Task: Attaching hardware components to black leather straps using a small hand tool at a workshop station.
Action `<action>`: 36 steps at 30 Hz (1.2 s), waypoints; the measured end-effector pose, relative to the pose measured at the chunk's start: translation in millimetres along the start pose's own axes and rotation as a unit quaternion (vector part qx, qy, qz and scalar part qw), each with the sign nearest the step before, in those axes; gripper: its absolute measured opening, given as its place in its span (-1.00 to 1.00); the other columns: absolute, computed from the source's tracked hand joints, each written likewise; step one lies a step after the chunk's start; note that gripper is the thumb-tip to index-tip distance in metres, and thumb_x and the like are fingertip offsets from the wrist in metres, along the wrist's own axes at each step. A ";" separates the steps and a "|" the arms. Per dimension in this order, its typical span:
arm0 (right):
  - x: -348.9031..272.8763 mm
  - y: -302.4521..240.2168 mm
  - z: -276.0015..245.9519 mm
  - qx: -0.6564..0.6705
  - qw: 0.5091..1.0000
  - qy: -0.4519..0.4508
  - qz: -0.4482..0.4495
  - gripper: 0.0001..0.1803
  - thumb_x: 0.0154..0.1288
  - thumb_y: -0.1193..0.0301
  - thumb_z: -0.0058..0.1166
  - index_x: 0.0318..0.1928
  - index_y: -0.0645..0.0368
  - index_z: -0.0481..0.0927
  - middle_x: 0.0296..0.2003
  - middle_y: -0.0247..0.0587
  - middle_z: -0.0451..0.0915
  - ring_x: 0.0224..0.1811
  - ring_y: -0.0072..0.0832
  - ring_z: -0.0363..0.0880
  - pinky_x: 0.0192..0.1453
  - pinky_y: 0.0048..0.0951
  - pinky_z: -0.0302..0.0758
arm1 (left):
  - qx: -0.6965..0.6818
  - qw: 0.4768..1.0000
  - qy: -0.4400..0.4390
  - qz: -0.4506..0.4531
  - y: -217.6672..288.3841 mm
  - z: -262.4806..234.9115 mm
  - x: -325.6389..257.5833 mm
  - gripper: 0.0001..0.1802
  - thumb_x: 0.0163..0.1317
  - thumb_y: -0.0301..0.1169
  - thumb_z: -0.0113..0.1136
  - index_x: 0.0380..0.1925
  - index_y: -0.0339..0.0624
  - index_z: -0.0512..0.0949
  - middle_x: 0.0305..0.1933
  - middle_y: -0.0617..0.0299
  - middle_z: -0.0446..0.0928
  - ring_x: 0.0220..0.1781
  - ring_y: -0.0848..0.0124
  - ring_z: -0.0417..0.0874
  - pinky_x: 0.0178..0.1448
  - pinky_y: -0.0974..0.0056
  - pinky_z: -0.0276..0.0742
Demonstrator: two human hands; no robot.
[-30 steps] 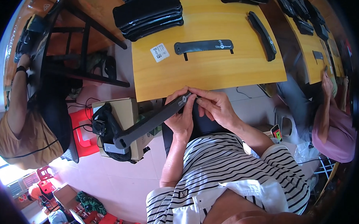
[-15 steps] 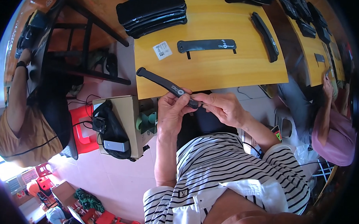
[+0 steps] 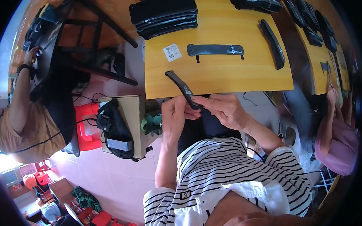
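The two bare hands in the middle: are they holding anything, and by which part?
A black strap, held near its lower end by both the left hand and right hand; its upper end sticks out free.

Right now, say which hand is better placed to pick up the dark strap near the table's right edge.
Likely the right hand: it is nearer that dark strap. Both hands are on the held strap, but the left hand is farther away.

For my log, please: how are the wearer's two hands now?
Left hand: closed, holding the black strap.
Right hand: touching the same strap; whether gripping, cannot be told.
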State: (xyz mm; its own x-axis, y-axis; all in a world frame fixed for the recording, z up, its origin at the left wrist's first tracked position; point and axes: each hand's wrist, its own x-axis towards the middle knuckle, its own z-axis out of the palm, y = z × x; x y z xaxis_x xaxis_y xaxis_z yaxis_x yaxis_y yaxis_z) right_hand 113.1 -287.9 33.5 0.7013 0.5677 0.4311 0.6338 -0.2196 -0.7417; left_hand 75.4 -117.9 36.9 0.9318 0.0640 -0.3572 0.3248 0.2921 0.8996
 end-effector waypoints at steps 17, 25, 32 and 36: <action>9.8 7.5 3.5 0.360 0.894 -0.123 0.235 -0.61 0.26 0.63 -0.13 0.08 0.11 0.50 -0.49 -0.48 0.47 -0.52 -0.74 0.31 -0.43 -0.70 0.32 | 0.237 0.965 0.013 0.112 5.4 -7.4 -17.6 -0.73 0.19 -0.38 0.13 -0.56 -0.38 0.44 -0.67 0.14 0.50 -0.60 0.48 0.54 -0.48 0.42 0.43; 13.0 1.5 9.3 0.465 0.825 -0.139 0.289 -0.59 0.27 0.57 -0.09 0.15 0.15 0.42 -0.61 -0.55 0.31 -0.60 -0.78 0.17 -0.54 -0.73 0.17 | 0.199 0.968 0.061 0.138 5.4 -6.9 -23.5 -0.74 0.22 -0.40 0.05 -0.55 -0.39 0.45 -0.71 0.17 0.45 -0.65 0.49 0.49 -0.51 0.43 0.40; 25.7 -11.0 -4.3 0.217 0.960 -0.098 0.150 -0.72 0.11 0.30 0.20 -0.30 0.25 0.51 -0.65 -0.39 0.38 -0.62 -0.64 0.34 -0.57 -0.59 0.22 | 0.311 0.929 0.079 0.188 13.8 -2.0 -30.0 -0.74 0.17 -0.42 0.08 -0.63 -0.35 0.40 -0.72 0.11 0.38 -0.71 0.40 0.36 -0.56 0.37 0.26; 30.4 -11.7 -14.4 0.148 0.976 -0.152 0.052 -0.75 0.13 0.32 0.17 -0.42 0.24 0.44 -0.64 -0.26 0.39 -0.63 -0.45 0.38 -0.55 -0.52 0.26 | 0.320 0.932 -0.010 0.170 25.1 -0.7 -43.2 -0.78 0.11 -0.45 0.10 -0.64 -0.33 0.40 -0.73 0.09 0.36 -0.70 0.28 0.37 -0.56 0.33 0.26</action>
State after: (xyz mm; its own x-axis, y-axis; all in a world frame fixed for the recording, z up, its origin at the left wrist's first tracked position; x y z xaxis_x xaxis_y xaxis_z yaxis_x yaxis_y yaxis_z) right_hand 131.6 -279.5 62.7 0.5988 0.7739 0.2062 0.4101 -0.0752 -0.9090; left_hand 43.2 -112.6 74.7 0.9992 0.0294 -0.0253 0.0344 -0.3706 0.9281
